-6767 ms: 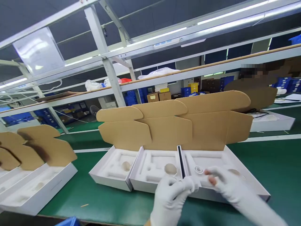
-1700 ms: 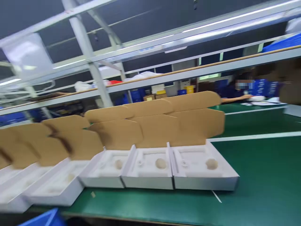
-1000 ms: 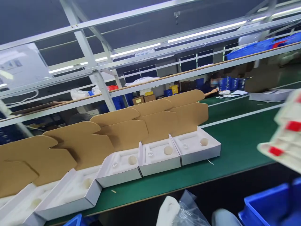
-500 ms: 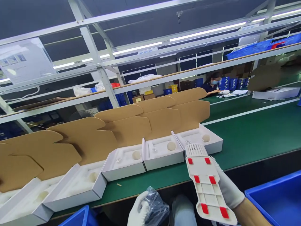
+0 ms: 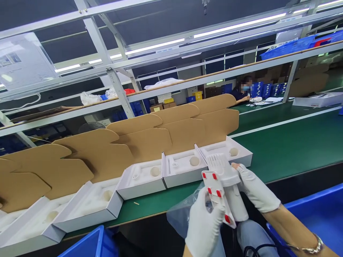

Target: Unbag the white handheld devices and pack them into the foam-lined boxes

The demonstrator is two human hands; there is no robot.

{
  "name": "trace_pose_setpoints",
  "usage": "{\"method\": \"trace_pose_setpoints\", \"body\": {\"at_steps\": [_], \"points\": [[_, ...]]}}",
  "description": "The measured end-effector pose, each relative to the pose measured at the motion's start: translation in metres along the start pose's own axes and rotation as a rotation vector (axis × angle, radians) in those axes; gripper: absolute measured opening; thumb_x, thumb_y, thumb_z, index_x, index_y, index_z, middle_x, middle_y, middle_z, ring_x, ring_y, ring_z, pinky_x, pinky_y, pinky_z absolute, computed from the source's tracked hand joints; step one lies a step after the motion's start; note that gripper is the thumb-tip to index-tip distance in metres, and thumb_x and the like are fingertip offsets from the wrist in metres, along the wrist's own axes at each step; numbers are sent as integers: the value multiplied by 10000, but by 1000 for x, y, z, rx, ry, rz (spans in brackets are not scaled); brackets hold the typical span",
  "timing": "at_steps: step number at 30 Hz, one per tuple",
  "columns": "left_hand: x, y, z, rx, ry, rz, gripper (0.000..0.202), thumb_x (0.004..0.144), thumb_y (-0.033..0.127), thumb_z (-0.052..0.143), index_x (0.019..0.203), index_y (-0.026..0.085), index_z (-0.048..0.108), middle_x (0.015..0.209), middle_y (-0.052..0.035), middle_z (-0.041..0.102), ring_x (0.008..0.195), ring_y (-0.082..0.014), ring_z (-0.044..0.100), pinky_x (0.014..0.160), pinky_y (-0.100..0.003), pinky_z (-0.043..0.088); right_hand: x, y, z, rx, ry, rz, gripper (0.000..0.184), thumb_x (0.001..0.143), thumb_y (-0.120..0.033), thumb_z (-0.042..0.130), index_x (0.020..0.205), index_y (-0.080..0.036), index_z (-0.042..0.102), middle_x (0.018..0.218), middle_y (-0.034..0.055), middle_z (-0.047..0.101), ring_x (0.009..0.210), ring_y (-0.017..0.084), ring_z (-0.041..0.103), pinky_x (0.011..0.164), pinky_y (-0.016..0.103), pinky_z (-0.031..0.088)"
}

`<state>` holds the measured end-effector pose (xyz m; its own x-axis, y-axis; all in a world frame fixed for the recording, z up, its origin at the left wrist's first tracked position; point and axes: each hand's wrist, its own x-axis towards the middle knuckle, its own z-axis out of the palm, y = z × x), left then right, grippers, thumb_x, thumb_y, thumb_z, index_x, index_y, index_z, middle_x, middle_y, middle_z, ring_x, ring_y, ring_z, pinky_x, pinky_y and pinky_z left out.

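My right hand [image 5: 255, 189], in a white fingertip-less glove, grips a white appliance [image 5: 237, 203] with a slotted, vented head. Lying along its side is a white plate [image 5: 213, 194] with several red pads. My left hand [image 5: 203, 223], gloved in white, is closed around a clear plastic bag [image 5: 180, 214] and rests against the lower part of the plate. The left fingertips are partly hidden by the plate. Both hands are in front of the table edge, over my lap, with a black cable [image 5: 257, 248] below.
A row of white boxes [image 5: 144, 189] with brown lids up and white foam inserts stands on the green table [image 5: 289, 153]. Blue bins [image 5: 88, 242] are at lower left and lower right. A masked person [image 5: 243, 92] sits across the table; a metal frame with shelves crosses above.
The appliance has turned from showing its padded back to its side and vented head. My left hand has come up and right with the bag to meet it.
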<state>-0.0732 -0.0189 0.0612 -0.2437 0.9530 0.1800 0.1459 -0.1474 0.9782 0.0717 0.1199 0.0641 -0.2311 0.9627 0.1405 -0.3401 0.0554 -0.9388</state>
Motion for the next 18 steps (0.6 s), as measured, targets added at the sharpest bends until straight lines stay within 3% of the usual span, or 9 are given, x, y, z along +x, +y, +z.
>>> {"method": "trace_pose_setpoints", "body": {"at_steps": [3, 5, 7, 9, 11, 13, 15, 18], "points": [[16, -4, 34, -329, 9, -52, 703, 761, 677, 803, 1242, 188, 648, 1251, -126, 742, 1238, -308, 664, 1102, -403, 524, 3, -32, 8, -320, -2, -97, 572, 726, -808, 726, 724, -254, 581, 803, 26, 706, 867, 269, 674, 878, 397, 591], [26, -12, 49, -677, -18, -116, 752, 737, 723, 800, 1213, 157, 666, 1257, -144, 740, 1304, -308, 631, 1145, -385, 493, -1, -50, 7, -612, -77, -198, 569, 826, -805, 619, 790, -237, 606, 796, 35, 698, 812, 265, 664, 835, 400, 579], [32, -17, 55, -955, -25, -256, 793, 676, 726, 848, 1195, 146, 697, 1245, -140, 750, 1354, -302, 600, 1142, -348, 498, -8, -58, 1, -740, -219, -287, 646, 816, -780, 651, 1099, -199, 684, 1029, 101, 752, 983, 331, 699, 932, 451, 571], [35, -20, 55, -1088, -2, -375, 797, 601, 685, 919, 1163, 154, 724, 1235, -131, 759, 1362, -308, 595, 1115, -334, 522, -19, -53, -7, -720, -369, -356, 928, 707, -687, 826, 1449, -197, 560, 1393, 146, 650, 1290, 399, 600, 1122, 499, 485], [35, -22, 52, -1095, -1, -402, 764, 563, 666, 946, 1101, 162, 746, 1218, -135, 766, 1340, -334, 611, 1088, -353, 547, -30, -39, -13, -667, -431, -426, 1114, 599, -544, 962, 1557, -283, 458, 1547, 112, 528, 1425, 411, 482, 1220, 509, 389], [34, -25, 50, -1039, -31, -379, 714, 572, 686, 928, 1029, 164, 758, 1181, -145, 774, 1306, -361, 631, 1048, -385, 574, -39, -24, -14, -605, -404, -476, 1099, 608, -482, 992, 1553, -378, 440, 1546, 77, 521, 1410, 396, 500, 1233, 521, 371], [34, -29, 51, -973, -71, -390, 667, 605, 705, 895, 968, 161, 764, 1143, -153, 778, 1259, -373, 657, 996, -405, 599, -45, -13, -12, -590, -351, -527, 1054, 664, -505, 971, 1556, -426, 415, 1526, 68, 527, 1370, 387, 536, 1201, 528, 416], [33, -36, 55, -858, -111, -441, 588, 759, 708, 788, 963, 157, 761, 1129, -145, 770, 1157, -335, 699, 951, -397, 610, -52, -10, -12, -686, -293, -694, 1135, 636, -584, 966, 1594, -414, 381, 1449, 90, 575, 1275, 396, 604, 1091, 478, 535]]}}
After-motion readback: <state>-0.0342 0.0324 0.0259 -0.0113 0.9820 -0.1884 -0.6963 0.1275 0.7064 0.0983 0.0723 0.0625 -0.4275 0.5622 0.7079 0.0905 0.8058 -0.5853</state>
